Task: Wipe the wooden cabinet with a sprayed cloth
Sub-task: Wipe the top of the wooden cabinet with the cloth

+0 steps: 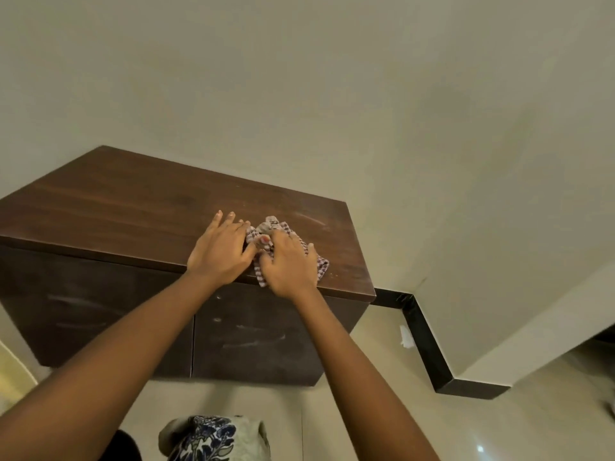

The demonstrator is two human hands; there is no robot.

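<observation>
A dark wooden cabinet [133, 207] with two front doors stands against a pale wall. On its top, near the front right, lies a bunched red-and-white checked cloth [271, 226]. My right hand [289, 264] presses down on the cloth with fingers curled into it. My left hand [219, 251] lies flat on the cabinet top just left of the cloth, its thumb touching the cloth's edge. Faint pale streaks show on the wood to the right of the cloth.
A dark skirting strip [422, 334] runs along the wall base at the right and turns a corner. Pale tiled floor [549, 427] lies below. A blue floral garment [213, 437] shows at the bottom edge.
</observation>
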